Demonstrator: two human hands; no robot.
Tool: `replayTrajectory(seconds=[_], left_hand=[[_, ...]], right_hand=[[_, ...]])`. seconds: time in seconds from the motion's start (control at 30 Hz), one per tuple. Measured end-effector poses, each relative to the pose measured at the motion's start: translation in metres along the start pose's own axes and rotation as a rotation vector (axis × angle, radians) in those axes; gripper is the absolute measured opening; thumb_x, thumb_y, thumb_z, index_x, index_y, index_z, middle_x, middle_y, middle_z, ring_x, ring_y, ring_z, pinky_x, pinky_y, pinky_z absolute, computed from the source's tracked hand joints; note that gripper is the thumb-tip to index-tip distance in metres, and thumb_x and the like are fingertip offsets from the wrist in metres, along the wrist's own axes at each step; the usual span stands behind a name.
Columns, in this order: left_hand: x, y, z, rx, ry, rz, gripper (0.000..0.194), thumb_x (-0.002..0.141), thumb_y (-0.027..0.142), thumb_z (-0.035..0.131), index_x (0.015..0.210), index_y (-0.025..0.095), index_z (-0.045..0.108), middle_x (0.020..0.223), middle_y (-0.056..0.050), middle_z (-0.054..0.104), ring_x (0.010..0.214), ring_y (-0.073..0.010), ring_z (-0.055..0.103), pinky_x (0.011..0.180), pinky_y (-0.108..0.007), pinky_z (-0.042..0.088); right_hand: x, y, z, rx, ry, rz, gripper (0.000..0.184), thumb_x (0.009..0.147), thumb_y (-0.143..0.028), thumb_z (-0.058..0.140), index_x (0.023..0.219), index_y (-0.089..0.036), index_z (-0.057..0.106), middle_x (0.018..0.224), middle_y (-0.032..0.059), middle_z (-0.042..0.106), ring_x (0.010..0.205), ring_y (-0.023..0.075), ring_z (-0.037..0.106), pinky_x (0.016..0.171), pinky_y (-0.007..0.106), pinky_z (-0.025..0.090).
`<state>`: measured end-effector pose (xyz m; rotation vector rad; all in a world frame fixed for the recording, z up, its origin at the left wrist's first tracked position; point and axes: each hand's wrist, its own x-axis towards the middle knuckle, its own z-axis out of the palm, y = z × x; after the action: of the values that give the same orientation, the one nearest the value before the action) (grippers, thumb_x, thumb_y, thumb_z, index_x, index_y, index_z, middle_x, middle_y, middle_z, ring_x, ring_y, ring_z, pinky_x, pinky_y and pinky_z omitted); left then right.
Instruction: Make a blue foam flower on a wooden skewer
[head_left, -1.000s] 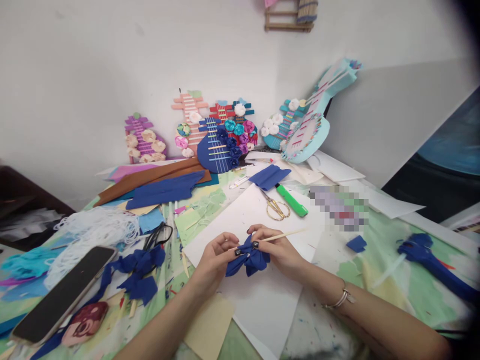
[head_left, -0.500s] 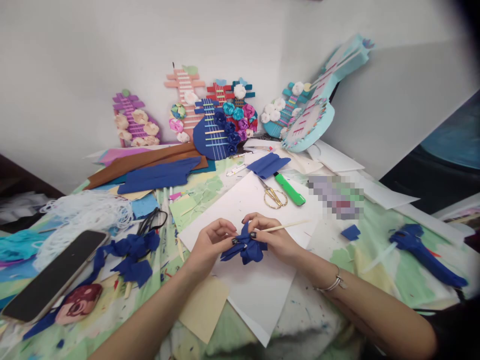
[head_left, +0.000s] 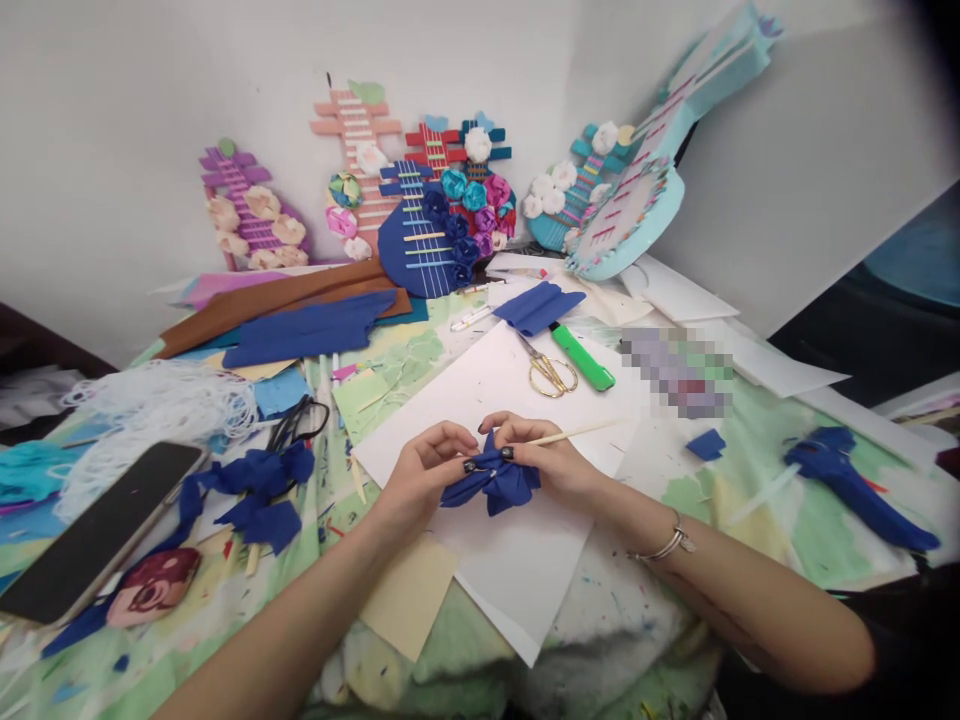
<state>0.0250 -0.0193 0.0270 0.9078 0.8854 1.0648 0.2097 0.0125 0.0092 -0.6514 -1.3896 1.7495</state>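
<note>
Head view: nearest you, a square cream paper sheet (head_left: 409, 597) lies on the worktop (head_left: 367, 665), which is covered by a green, white and cream cloth. To your left rest a rounded dark-red and pink case (head_left: 154, 587) and, just beyond it, a black-screened rectangular phone (head_left: 105, 530). A thin silver bangle (head_left: 664, 548) circles your right wrist.

Between your hands, above large white paper (head_left: 457, 405), is the deep-blue, crinkled, petal-shaped bundle (head_left: 511, 487). Your left hand (head_left: 426, 468) has its grip closed on the bundle's left part, thumb uppermost. Your right hand (head_left: 559, 465) grips its upper right part and also holds a slender pale wooden stick (head_left: 577, 432), which points away to the right.

Well to the right lies a blue plastic glue gun (head_left: 862, 490); between it and your right hand, somewhat farther off, is a small blue scrap (head_left: 706, 445). Beyond your hands, gold-handled metal scissors (head_left: 546, 365) lie near a bright-green, flat plastic tool (head_left: 583, 358), with a creased blue sheet (head_left: 540, 306) at its far end.

Farthest, guitar-shaped pieces stand before the white wall (head_left: 450, 50), among them a flower-trimmed blue one (head_left: 400, 240) and a large pale-turquoise one (head_left: 664, 222).
</note>
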Motion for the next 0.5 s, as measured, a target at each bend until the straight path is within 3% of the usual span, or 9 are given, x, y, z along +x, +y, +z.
replayTrajectory(seconds=[0.13, 0.3, 0.5], left_hand=[[-0.0002, -0.0020, 0.0010, -0.054, -0.010, -0.043, 0.026, 0.065, 0.024, 0.077, 0.085, 0.015, 0.064, 0.076, -0.004, 0.070, 0.065, -0.0137, 0.062, 0.061, -0.022, 0.043], [-0.0001, -0.0033, 0.0017, -0.143, -0.060, -0.079, 0.029, 0.066, 0.022, 0.076, 0.091, 0.015, 0.064, 0.079, -0.006, 0.072, 0.065, -0.0142, 0.064, 0.062, -0.023, 0.044], [-0.0019, -0.0018, 0.0028, -0.173, -0.043, -0.080, 0.021, 0.068, 0.019, 0.074, 0.084, 0.015, 0.061, 0.069, -0.001, 0.068, 0.060, -0.0102, 0.061, 0.058, -0.019, 0.043]], right_hand=[[0.0001, 0.0007, -0.0019, -0.002, 0.004, 0.007, 0.020, 0.071, -0.035, 0.067, 0.070, -0.015, 0.061, 0.107, 0.0076, 0.052, 0.086, 0.0170, 0.052, 0.068, 0.027, 0.038], [0.0013, 0.0030, -0.0032, -0.019, -0.006, -0.034, 0.020, 0.071, -0.035, 0.066, 0.070, -0.016, 0.061, 0.104, 0.0074, 0.053, 0.095, 0.0198, 0.050, 0.072, 0.029, 0.038], [0.0002, 0.0026, 0.0000, 0.014, -0.009, -0.011, 0.021, 0.071, -0.036, 0.066, 0.071, -0.016, 0.061, 0.103, 0.0075, 0.052, 0.090, 0.0187, 0.051, 0.069, 0.028, 0.038]])
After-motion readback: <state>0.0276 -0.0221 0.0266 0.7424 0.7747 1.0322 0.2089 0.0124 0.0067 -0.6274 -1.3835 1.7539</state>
